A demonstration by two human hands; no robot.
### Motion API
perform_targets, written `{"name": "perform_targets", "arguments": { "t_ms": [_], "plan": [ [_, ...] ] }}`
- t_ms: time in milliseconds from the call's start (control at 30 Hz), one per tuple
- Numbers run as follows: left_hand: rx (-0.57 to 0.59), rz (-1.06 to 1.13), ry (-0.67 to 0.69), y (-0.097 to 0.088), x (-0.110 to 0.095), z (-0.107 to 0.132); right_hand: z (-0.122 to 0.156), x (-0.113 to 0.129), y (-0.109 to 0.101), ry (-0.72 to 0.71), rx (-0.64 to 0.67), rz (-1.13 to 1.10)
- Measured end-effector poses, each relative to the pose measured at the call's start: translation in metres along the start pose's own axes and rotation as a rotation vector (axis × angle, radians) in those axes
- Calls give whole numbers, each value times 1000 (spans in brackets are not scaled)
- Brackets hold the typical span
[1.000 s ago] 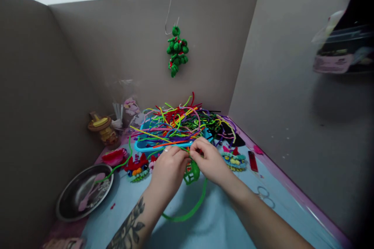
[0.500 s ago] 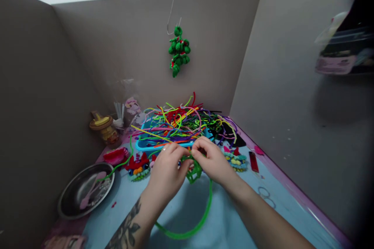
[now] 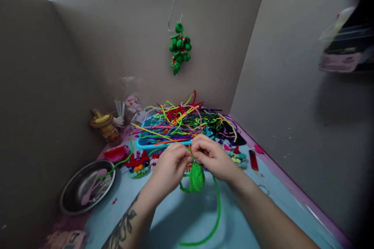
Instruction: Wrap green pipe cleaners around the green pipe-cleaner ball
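Observation:
My left hand (image 3: 173, 165) and my right hand (image 3: 212, 157) meet at the middle, above the blue table cover. Both are closed, fingertips pinched together on a green pipe cleaner (image 3: 217, 206). Below the fingers hangs a green pipe-cleaner piece (image 3: 196, 178), a rounded bundle with a loop at its left. The long loose end of the pipe cleaner curves down to the right and back toward the front. My fingers hide the spot where they grip. Behind my hands stand small colourful pipe-cleaner figures, one with a red top (image 3: 138, 163) at the left.
A blue tray (image 3: 146, 144) heaped with coloured pipe cleaners (image 3: 178, 120) stands behind. At left are a metal bowl (image 3: 68, 202) with a pink spoon (image 3: 91, 190) and a brown jar (image 3: 106, 128). A green ornament (image 3: 179, 48) hangs from a wire; a red object (image 3: 253, 160) lies right.
The green piece has turned and now hangs lower, its rounded bundle showing. The loose pipe-cleaner end has swung to the right. Both hands stay pinched together in nearly the same place.

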State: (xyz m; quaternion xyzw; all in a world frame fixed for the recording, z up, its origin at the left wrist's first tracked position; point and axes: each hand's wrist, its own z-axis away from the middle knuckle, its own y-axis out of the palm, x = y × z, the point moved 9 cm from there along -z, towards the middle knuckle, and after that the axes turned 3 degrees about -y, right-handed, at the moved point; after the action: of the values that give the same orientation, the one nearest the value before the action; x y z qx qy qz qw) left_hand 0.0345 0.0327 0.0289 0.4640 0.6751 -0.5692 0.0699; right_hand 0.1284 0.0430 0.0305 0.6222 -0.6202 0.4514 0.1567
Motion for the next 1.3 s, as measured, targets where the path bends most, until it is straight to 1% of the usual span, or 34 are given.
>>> {"name": "perform_targets", "arguments": {
  "t_ms": [67,133,167,233,333,400,433,567,633,733,800,867,933,1033,1067,1100,1167,1233,1300],
  "plan": [
    [75,119,-18,2,0,-1,1,6,2,-67,63,-34],
    [125,212,-46,2,3,-1,2,7,2,-96,76,-52],
    [131,246,-65,1,5,-1,2,7,-1,-93,59,-54],
    [103,289,-92,-6,11,-2,2,3,-6,-75,6,-53],
    [58,288,-41,-14,13,-2,1,0,-10,-68,-44,-55],
    [84,269,0,-12,12,0,1,-1,-11,-70,-59,-60],
    [104,268,-1,-9,12,0,1,-1,-11,-66,-67,-61],
    [129,372,-73,-1,19,1,0,-1,-14,-52,-106,-58],
    [92,421,-105,-1,23,-1,0,-1,-14,-53,-115,-46],
    [-35,383,-199,-6,39,-4,-1,0,-15,-57,-116,-13],
    [-77,363,-259,-6,49,-5,-1,0,-15,-71,-96,20],
    [-71,378,-282,-2,53,-6,-1,0,-14,-95,-52,59],
    [-37,417,-311,5,55,-6,-1,0,-14,-116,-10,95],
    [46,551,-445,23,63,-2,-1,-2,-17,-135,15,148],
    [56,607,-488,28,65,-1,-1,-3,-18,-142,13,172],
    [49,666,-517,33,67,0,-1,-4,-19,-152,8,201],
    [-7,804,-544,38,69,1,0,-3,-16,-187,5,271],
    [-70,1002,-600,45,72,3,1,-2,-9,-237,16,333],
    [-96,1216,-682,54,73,6,3,1,-2,-288,33,363]
  ]
}}
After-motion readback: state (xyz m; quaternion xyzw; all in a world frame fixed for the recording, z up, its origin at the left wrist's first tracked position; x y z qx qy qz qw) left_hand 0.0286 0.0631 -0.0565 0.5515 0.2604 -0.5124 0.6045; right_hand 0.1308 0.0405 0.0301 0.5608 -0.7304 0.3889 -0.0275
